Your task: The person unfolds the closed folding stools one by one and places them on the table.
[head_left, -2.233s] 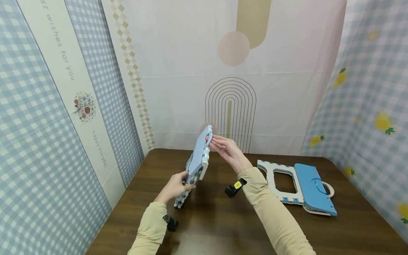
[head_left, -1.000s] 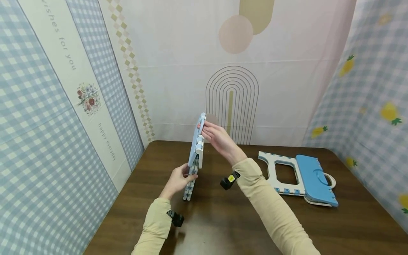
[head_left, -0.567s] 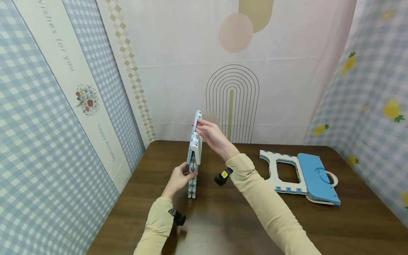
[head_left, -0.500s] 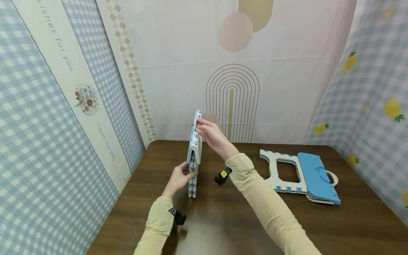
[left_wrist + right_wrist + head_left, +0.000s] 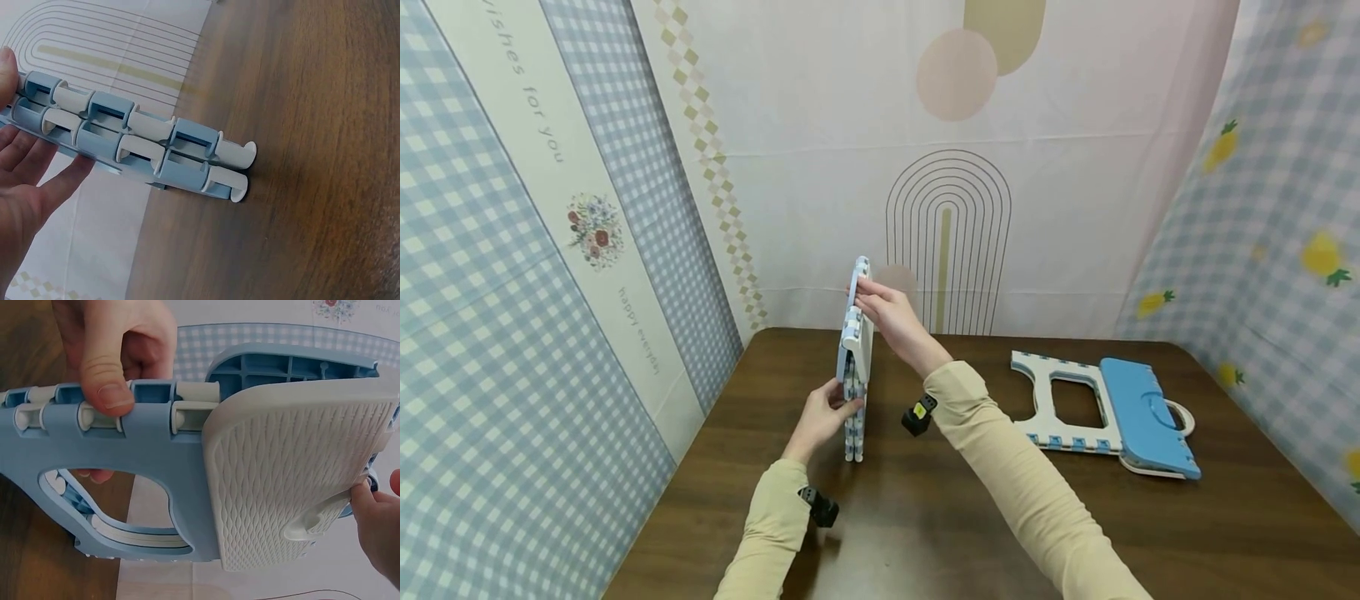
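Observation:
A folded blue-and-white plastic folding step stool (image 5: 853, 329) stands on end, nearly upright, edge-on to the head view. My left hand (image 5: 820, 419) grips its leg section from the side, thumb on the near hinged edge and fingers behind. In the left wrist view, two rows of hinge knuckles (image 5: 125, 134) run down close to the table. My right hand (image 5: 895, 321) holds the carry handle at the top with its fingertips. The right wrist view shows the ribbed white seat panel (image 5: 281, 462), apart from the blue half at its upper edge, and the legs' blue frame (image 5: 181, 481).
A second folding step stool (image 5: 1150, 417), blue and white, lies flat and folded on the right of the brown wooden table (image 5: 925, 517). Patterned cloth hangs (image 5: 820, 125) at the back and on both sides.
The held stool has turned from leaning, with its top toward the right, to nearly upright. My right hand has moved left with its handle; my left hand keeps its grip on the legs.

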{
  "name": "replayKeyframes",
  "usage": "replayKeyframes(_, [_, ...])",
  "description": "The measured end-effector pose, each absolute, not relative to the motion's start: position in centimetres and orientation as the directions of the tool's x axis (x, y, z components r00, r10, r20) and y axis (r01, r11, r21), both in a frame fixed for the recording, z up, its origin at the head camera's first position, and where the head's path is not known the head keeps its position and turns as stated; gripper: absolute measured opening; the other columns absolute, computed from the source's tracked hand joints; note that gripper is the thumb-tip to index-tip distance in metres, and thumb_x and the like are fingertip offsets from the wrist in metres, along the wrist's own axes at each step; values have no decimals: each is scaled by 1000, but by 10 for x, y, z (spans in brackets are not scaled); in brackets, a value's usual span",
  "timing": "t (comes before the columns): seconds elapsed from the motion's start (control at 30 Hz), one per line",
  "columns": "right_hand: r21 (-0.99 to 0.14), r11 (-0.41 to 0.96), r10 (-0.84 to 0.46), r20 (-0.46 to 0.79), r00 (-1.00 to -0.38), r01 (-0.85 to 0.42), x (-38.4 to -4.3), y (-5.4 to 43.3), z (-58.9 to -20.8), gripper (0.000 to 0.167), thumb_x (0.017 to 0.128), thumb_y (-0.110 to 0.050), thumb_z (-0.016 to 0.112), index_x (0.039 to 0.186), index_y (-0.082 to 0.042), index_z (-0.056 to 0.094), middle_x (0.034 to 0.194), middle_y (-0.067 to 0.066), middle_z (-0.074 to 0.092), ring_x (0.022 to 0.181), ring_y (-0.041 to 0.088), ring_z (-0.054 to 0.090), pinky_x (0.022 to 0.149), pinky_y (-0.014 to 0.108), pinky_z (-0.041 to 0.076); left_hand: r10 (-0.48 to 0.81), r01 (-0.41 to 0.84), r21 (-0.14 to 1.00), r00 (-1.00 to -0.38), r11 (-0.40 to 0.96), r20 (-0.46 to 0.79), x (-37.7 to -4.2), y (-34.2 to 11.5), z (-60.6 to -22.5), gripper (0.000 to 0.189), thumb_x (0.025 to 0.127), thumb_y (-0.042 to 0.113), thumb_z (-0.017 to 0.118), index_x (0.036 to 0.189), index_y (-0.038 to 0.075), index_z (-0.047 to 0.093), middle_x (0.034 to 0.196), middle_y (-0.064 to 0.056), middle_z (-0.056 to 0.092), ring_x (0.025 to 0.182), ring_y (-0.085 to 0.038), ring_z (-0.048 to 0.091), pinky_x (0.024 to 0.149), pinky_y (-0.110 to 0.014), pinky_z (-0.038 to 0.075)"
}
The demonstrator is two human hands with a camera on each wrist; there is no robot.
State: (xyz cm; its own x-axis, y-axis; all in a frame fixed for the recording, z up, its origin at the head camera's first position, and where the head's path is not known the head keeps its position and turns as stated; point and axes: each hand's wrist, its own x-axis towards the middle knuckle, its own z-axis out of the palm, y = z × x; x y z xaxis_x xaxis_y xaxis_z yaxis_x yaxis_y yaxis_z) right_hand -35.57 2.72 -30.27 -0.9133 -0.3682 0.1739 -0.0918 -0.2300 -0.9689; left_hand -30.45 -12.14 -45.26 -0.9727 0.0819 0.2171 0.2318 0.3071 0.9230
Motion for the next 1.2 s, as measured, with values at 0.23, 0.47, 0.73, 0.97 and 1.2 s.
replayKeyframes(0.23, [-980, -109, -327, 191, -926, -164, -352, 27, -303, 48, 101, -7, 44, 148, -3, 37, 150, 16, 44, 141, 25, 41, 118, 33, 32, 74, 215, 932, -976, 292, 203, -306, -121, -454, 33, 89, 16, 70, 117, 2, 62, 110, -19, 69, 105, -29, 67, 95, -46, 54])
replayKeyframes(0.47, [-980, -88, -198, 191, -961, -177, -338, 15, -299, 46, 100, -7, 45, 145, -1, 42, 149, 18, 45, 139, 28, 44, 118, 35, 33, 78, 216, 936, -976, 276, 202, -305, -124, -456, 37, 89, 16, 70, 121, 0, 61, 115, -21, 68, 108, -31, 65, 96, -46, 53])
replayKeyframes(0.73, [-981, -103, -155, 179, -972, -164, -330, 10, -298, 41, 99, -5, 46, 140, 1, 49, 141, 21, 51, 131, 32, 52, 113, 35, 41, 90, 211, 945, -977, 250, 194, -300, -130, -459, 42, 90, 8, 67, 128, -6, 56, 121, -28, 64, 114, -38, 62, 99, -49, 51])
replayKeyframes(0.97, [-971, 43, -167, 226, -960, -236, -325, 8, -297, 40, 97, -6, 51, 136, -1, 54, 137, 19, 58, 127, 30, 57, 111, 39, 43, 80, 197, 945, -980, 262, 183, -294, -136, -459, 47, 91, 16, 68, 133, 0, 55, 124, -24, 63, 117, -35, 61, 103, -49, 49])
replayKeyframes(1.2, [-886, 287, -77, 358, -931, -364, -323, -6, -296, 35, 92, -17, 66, 124, -2, 63, 118, 17, 69, 110, 28, 66, 96, 38, 54, 80, 207, 943, -978, 262, 192, -290, -140, -464, 46, 91, 21, 69, 131, 3, 56, 122, -21, 65, 115, -34, 63, 100, -48, 51])
